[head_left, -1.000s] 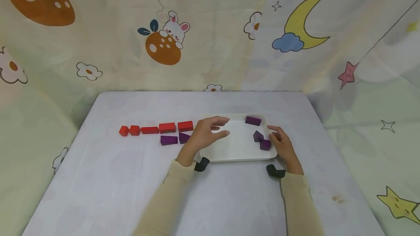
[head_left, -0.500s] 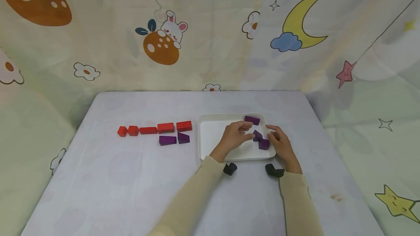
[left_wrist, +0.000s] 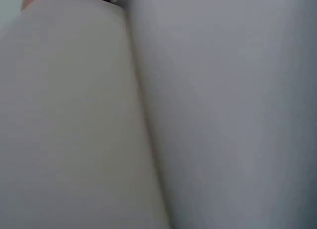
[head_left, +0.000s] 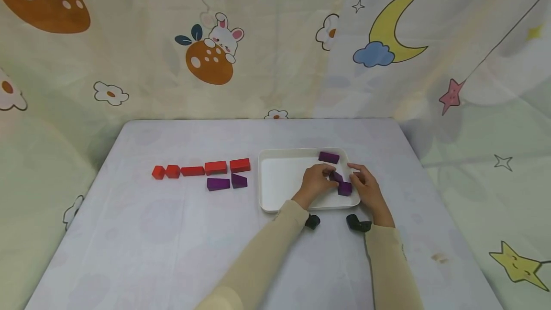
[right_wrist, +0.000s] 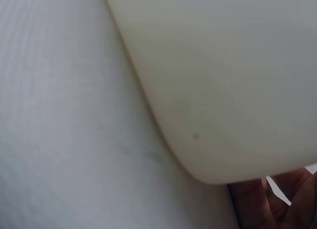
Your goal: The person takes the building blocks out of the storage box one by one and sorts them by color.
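My left hand (head_left: 315, 184) reaches over the white tray (head_left: 277, 208) in the head view. Its thumb and fingers pinch a purple block (head_left: 336, 176) that is partly covered by the fingertips. A second purple block (head_left: 345, 189) lies against it, and a longer purple block (head_left: 329, 157) lies near the tray's far right corner. At the tray's right rim, my right hand (head_left: 371, 194) grips the edge with curled fingers. The left wrist view is mostly filled by the tray's outer side (left_wrist: 79, 115). In the right wrist view, fingers (right_wrist: 252, 204) show under the tray's corner (right_wrist: 213, 155).
Left of the tray runs a row of several red blocks (head_left: 215, 168). Two purple blocks (head_left: 218, 184) stand in front of that row's right end. A white cloth (head_left: 142, 243) covers the table, and a patterned curtain (head_left: 275, 61) hangs behind it.
My left hand has moved right, from the tray's left side to the purple blocks, and its fingers have closed round one. The right hand has stayed at the tray's right rim.
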### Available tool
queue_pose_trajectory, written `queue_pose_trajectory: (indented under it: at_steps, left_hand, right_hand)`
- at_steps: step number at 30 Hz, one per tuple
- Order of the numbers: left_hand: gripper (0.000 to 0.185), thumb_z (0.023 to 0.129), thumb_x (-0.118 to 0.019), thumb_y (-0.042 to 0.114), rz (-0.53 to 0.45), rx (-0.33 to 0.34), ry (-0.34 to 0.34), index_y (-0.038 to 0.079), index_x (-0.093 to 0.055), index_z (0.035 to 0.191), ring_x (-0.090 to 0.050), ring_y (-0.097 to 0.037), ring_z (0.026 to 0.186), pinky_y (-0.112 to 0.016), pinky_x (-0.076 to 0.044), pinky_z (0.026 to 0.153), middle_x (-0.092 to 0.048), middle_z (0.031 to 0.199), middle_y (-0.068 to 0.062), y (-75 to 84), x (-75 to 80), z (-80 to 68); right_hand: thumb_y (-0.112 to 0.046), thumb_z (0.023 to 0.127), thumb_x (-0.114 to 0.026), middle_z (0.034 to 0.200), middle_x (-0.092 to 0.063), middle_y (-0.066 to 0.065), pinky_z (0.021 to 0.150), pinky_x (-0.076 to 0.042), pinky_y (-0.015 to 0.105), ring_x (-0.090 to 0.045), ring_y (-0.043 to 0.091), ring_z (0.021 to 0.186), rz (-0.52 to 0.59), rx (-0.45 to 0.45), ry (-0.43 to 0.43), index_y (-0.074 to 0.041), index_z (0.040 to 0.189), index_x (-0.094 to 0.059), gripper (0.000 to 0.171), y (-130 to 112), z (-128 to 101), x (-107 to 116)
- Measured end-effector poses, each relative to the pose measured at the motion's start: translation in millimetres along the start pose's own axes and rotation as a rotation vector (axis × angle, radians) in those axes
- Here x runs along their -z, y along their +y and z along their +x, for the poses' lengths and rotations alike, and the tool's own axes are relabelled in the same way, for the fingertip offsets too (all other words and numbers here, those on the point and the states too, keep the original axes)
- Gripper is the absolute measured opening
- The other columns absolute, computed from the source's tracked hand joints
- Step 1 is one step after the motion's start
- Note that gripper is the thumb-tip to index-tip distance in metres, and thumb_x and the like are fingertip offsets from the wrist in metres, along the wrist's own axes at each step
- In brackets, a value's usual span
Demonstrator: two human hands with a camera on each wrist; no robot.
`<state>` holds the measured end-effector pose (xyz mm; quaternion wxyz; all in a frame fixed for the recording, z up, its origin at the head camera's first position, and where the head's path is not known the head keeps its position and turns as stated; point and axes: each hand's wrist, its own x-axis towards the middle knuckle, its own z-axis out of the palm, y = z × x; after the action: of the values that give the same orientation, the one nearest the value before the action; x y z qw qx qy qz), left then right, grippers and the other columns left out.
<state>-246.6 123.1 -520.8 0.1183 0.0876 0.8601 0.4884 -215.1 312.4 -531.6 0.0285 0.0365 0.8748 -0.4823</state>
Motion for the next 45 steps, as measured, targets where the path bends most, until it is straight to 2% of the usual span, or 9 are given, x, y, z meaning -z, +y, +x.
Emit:
queue_pose_trajectory:
  at_steps: [4, 7, 10, 15, 18, 22, 27, 36, 45]
  left_hand:
    - [0.036, 0.092, -0.088, 0.016, 0.022, -0.019, -0.014, 0.011, -0.079, 0.126, -0.072, -0.02, 0.119, -0.028, -0.055, 0.102, -0.079, 0.126, -0.003, -2.8, 5.6, -3.3]
    - [0.038, 0.093, -0.088, 0.018, -0.031, -0.042, -0.032, 0.012, -0.078, 0.129, -0.071, -0.019, 0.12, -0.029, -0.056, 0.102, -0.078, 0.128, -0.003, -4.6, 15.1, -6.4]
    - [0.041, 0.095, -0.087, 0.02, -0.084, -0.102, -0.057, 0.011, -0.076, 0.133, -0.072, -0.018, 0.12, -0.032, -0.057, 0.102, -0.078, 0.127, -0.003, -5.8, 28.6, -10.8]
    - [0.045, 0.096, -0.086, 0.022, -0.143, -0.216, -0.115, 0.01, -0.074, 0.138, -0.072, -0.018, 0.122, -0.032, -0.058, 0.102, -0.077, 0.128, -0.003, -8.1, 59.3, -25.8]
    - [0.046, 0.096, -0.086, 0.017, -0.206, -0.253, -0.135, 0.008, -0.073, 0.139, -0.072, -0.02, 0.122, -0.029, -0.06, 0.099, -0.076, 0.13, -0.007, -13.1, 79.3, -37.3]
    - [0.047, 0.095, -0.086, 0.012, -0.259, -0.28, -0.131, 0.006, -0.072, 0.139, -0.07, -0.024, 0.123, -0.027, -0.06, 0.099, -0.074, 0.132, -0.01, -23.2, 106.2, -53.0]
    - [0.048, 0.094, -0.087, 0.014, -0.25, -0.266, -0.086, 0.008, -0.072, 0.139, -0.069, -0.026, 0.125, -0.032, -0.06, 0.102, -0.073, 0.135, -0.008, -38.4, 139.2, -72.4]
    - [0.049, 0.093, -0.088, 0.014, -0.232, -0.148, 0.063, 0.013, -0.071, 0.139, -0.069, -0.03, 0.128, -0.038, -0.06, 0.103, -0.072, 0.135, -0.008, -66.3, 200.0, -107.7]
    - [0.049, 0.099, -0.081, 0.011, -0.103, -0.05, 0.224, 0.011, -0.067, 0.145, -0.065, -0.033, 0.131, -0.049, -0.052, 0.113, -0.069, 0.142, -0.014, -104.7, 259.0, -147.9]
  right_hand:
    - [-0.013, 0.115, -0.05, 0.142, -0.061, 0.037, 0.085, -0.05, 0.015, -0.062, 0.045, 0.128, 0.012, 0.011, -0.007, -0.003, 0.157, -0.051, 0.043, -0.8, 0.3, -2.2]
    - [-0.012, 0.114, -0.05, 0.141, -0.062, 0.037, 0.083, -0.049, 0.013, -0.063, 0.044, 0.127, 0.011, 0.02, -0.006, -0.003, 0.157, -0.052, 0.043, -0.7, 0.0, -2.5]
    - [-0.013, 0.114, -0.05, 0.141, -0.063, 0.036, 0.084, -0.051, 0.016, -0.063, 0.043, 0.125, -0.001, 0.02, 0.001, -0.004, 0.157, -0.052, 0.043, -0.3, -0.3, -2.1]
    - [-0.016, 0.115, -0.049, 0.145, -0.06, 0.035, 0.099, -0.057, 0.039, -0.061, 0.043, 0.127, -0.019, -0.01, 0.0, -0.006, 0.159, -0.05, 0.045, -0.2, -0.4, -2.0]
    - [-0.016, 0.115, -0.048, 0.148, -0.056, 0.036, 0.109, -0.052, 0.054, -0.058, 0.046, 0.132, -0.011, -0.032, -0.005, -0.007, 0.16, -0.048, 0.046, 0.3, 0.2, -2.4]
    - [-0.014, 0.116, -0.047, 0.15, -0.054, 0.036, 0.115, -0.046, 0.061, -0.056, 0.047, 0.135, 0.0, -0.052, -0.005, -0.007, 0.161, -0.047, 0.046, 0.9, 0.7, -2.1]
    - [-0.014, 0.115, -0.047, 0.149, -0.055, 0.037, 0.114, -0.047, 0.06, -0.056, 0.046, 0.133, 0.004, -0.05, -0.002, -0.007, 0.161, -0.047, 0.046, 0.0, -0.3, -2.2]
    - [-0.014, 0.115, -0.047, 0.148, -0.056, 0.037, 0.111, -0.05, 0.055, -0.058, 0.046, 0.133, -0.003, -0.028, -0.003, -0.005, 0.161, -0.047, 0.047, 0.0, 0.7, -2.2]
    - [-0.016, 0.115, -0.048, 0.148, -0.056, 0.038, 0.111, -0.049, 0.056, -0.057, 0.047, 0.133, 0.005, -0.023, -0.007, -0.004, 0.16, -0.048, 0.047, 2.3, 0.4, -2.2]
